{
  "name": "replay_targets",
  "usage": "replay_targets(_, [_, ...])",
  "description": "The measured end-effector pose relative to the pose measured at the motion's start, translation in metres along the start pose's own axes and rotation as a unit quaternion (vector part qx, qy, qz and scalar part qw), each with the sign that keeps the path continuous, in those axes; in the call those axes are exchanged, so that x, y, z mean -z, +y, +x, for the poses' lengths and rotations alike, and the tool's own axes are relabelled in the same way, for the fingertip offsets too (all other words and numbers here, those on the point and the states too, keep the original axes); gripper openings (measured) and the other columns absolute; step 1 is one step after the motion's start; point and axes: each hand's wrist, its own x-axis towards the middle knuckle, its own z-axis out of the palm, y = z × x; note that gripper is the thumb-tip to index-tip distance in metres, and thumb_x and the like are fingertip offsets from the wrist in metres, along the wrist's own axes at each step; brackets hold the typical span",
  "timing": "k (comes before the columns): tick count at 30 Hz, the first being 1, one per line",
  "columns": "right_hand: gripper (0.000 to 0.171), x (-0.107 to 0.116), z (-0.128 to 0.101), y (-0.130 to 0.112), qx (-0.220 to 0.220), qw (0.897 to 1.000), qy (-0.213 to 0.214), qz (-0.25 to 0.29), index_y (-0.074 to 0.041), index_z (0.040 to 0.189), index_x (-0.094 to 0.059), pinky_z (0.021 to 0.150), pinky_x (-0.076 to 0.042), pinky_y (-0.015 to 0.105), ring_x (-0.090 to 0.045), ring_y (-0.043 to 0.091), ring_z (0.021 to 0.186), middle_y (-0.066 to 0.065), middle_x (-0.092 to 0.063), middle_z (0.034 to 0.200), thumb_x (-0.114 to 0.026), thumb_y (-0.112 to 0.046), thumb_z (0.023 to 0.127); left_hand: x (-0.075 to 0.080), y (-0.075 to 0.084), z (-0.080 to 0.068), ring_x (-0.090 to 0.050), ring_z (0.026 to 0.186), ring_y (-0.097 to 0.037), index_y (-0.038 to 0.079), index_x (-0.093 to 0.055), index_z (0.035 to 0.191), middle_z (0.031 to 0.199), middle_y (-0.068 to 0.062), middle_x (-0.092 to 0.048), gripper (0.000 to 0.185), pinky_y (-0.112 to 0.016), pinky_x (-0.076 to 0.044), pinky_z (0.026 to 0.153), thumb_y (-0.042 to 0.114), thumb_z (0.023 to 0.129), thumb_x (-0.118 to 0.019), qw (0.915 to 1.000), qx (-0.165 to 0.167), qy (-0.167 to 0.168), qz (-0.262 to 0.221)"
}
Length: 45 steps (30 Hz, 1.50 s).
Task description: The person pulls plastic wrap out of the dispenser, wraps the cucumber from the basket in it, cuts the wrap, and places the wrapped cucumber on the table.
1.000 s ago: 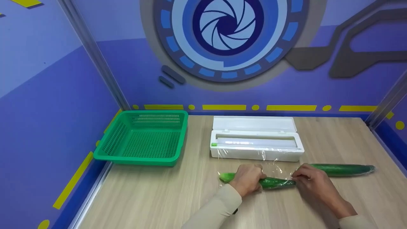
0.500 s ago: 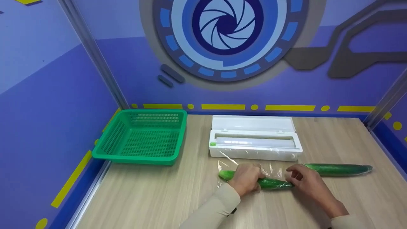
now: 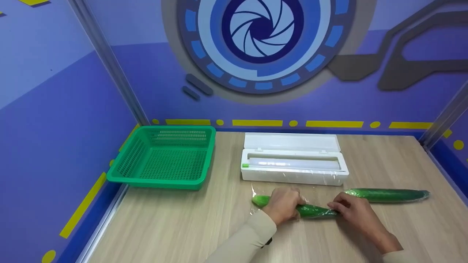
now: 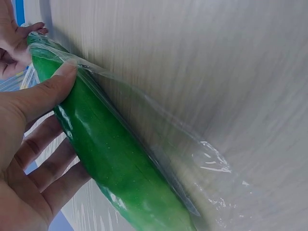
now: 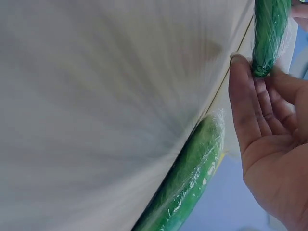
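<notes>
A green cucumber (image 3: 317, 211) lies across the table in front, partly covered by clear cling film (image 4: 214, 166). My left hand (image 3: 282, 206) grips it around the middle, thumb on top in the left wrist view and fingers beneath. Loose film spreads beside its paler end. At the darker, right-hand end, my right hand (image 3: 353, 210) pinches the film, with thumb and fingertips right at the tip in the right wrist view. A second cucumber (image 3: 396, 195), wrapped in film, lies just beyond the right hand.
Behind the hands stands a white cling film box (image 3: 294, 177), lid raised, with a film roll (image 3: 292, 163) inside. A green plastic basket (image 3: 210, 157) sits at the left back. Patterned walls enclose the table (image 3: 175, 223) at the back and sides.
My right fingers have lifted from the cucumber's right end and come back down onto it. Film that stood up behind the cucumber now lies lower. The left hand keeps its grip.
</notes>
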Motion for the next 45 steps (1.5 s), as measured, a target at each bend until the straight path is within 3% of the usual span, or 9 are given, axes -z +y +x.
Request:
replay_targets(4, [0.009,0.004,-0.003,0.006,0.044,0.998,-0.043,0.027,-0.019,0.089,-0.077,0.067,-0.049,0.025,-0.056,0.003,0.076,-0.013,-0.065,0.082,-0.085,-0.02,0.092,0.0,-0.001,0.0,-0.057,0.075,-0.001,0.04,-0.086,0.103,0.085,0.016,-0.064,0.043,-0.023,-0.044,0.059,0.028,0.065,-0.101,1.0,-0.002,-0.002,-0.001])
replay_targets(8, [0.025,0.004,-0.007,0.012,0.091,0.99,-0.085,0.064,-0.013,0.101,-0.077,0.071,-0.056,0.026,-0.065,0.007,0.082,-0.007,-0.07,0.091,-0.092,-0.02,0.083,-0.001,-0.001,-0.001,-0.056,0.073,-0.001,0.038,-0.085,0.106,0.084,0.015,-0.064,0.043,-0.023,-0.042,0.057,0.026,0.067,-0.1,0.9999,0.002,-0.01,-0.009])
replay_targets(14, [0.026,0.002,-0.009,0.013,0.125,0.99,-0.057,0.038,-0.015,0.102,-0.08,0.072,-0.054,0.026,-0.062,0.004,0.082,-0.01,-0.068,0.091,-0.092,-0.014,0.08,-0.002,-0.003,-0.002,-0.056,0.075,0.001,0.038,-0.084,0.111,0.087,0.017,-0.067,0.044,-0.022,-0.045,0.064,0.031,0.071,-0.099,0.9993,0.018,-0.006,-0.033])
replay_targets(21, [0.02,0.001,-0.01,0.009,0.119,0.992,-0.045,-0.002,-0.018,0.098,-0.082,0.068,-0.049,0.026,-0.054,0.0,0.078,-0.015,-0.064,0.087,-0.091,-0.011,0.082,-0.01,-0.004,-0.013,-0.059,0.084,0.002,0.029,-0.082,0.121,0.097,0.012,-0.07,0.043,-0.017,-0.047,0.073,0.029,0.08,-0.094,0.9964,0.023,0.017,-0.08])
replay_targets(27, [0.025,-0.003,-0.009,0.012,0.162,0.987,-0.017,0.0,-0.016,0.095,-0.081,0.064,-0.049,0.024,-0.054,-0.001,0.076,-0.015,-0.062,0.084,-0.092,-0.003,0.077,-0.011,-0.016,-0.032,-0.065,0.108,-0.005,0.016,-0.081,0.121,0.117,0.004,-0.074,0.038,-0.017,-0.047,0.097,0.025,0.085,-0.091,0.9753,0.01,0.075,-0.208])
replay_targets(30, [0.026,-0.004,-0.009,0.013,0.17,0.985,-0.009,-0.005,-0.016,0.094,-0.08,0.066,-0.049,0.023,-0.056,-0.001,0.078,-0.015,-0.064,0.084,-0.093,-0.003,0.076,-0.006,-0.023,-0.045,-0.066,0.107,-0.003,0.016,-0.084,0.108,0.114,0.005,-0.075,0.029,-0.016,-0.046,0.097,0.026,0.082,-0.093,0.9624,-0.007,0.104,-0.251])
replay_targets(33, [0.025,-0.005,-0.01,0.015,0.164,0.986,-0.003,-0.023,-0.019,0.094,-0.08,0.077,-0.051,0.02,-0.066,0.008,0.087,-0.015,-0.067,0.086,-0.093,-0.007,0.076,0.002,-0.032,-0.058,-0.064,0.097,0.003,0.018,-0.084,0.097,0.103,0.011,-0.075,0.023,-0.014,-0.048,0.09,0.027,0.08,-0.095,0.9505,0.002,0.097,-0.295])
replay_targets(38, [0.027,-0.004,-0.01,0.015,0.155,0.987,0.009,-0.041,-0.025,0.094,-0.08,0.096,-0.045,0.014,-0.072,0.028,0.103,-0.018,-0.071,0.089,-0.094,-0.01,0.076,0.011,-0.055,-0.077,-0.058,0.085,0.005,0.021,-0.083,0.091,0.09,0.018,-0.069,0.023,-0.018,-0.047,0.082,0.034,0.077,-0.095,0.9652,0.035,0.033,-0.257])
replay_targets(45, [0.027,-0.002,-0.008,0.017,0.178,0.984,-0.014,-0.004,-0.017,0.097,-0.08,0.067,-0.049,0.023,-0.056,0.001,0.078,-0.014,-0.063,0.087,-0.092,-0.003,0.077,0.005,-0.085,-0.098,-0.055,0.082,0.004,0.027,-0.084,0.093,0.092,0.018,-0.065,0.041,-0.017,-0.046,0.074,0.051,0.064,-0.1,0.9868,0.027,-0.054,-0.151])
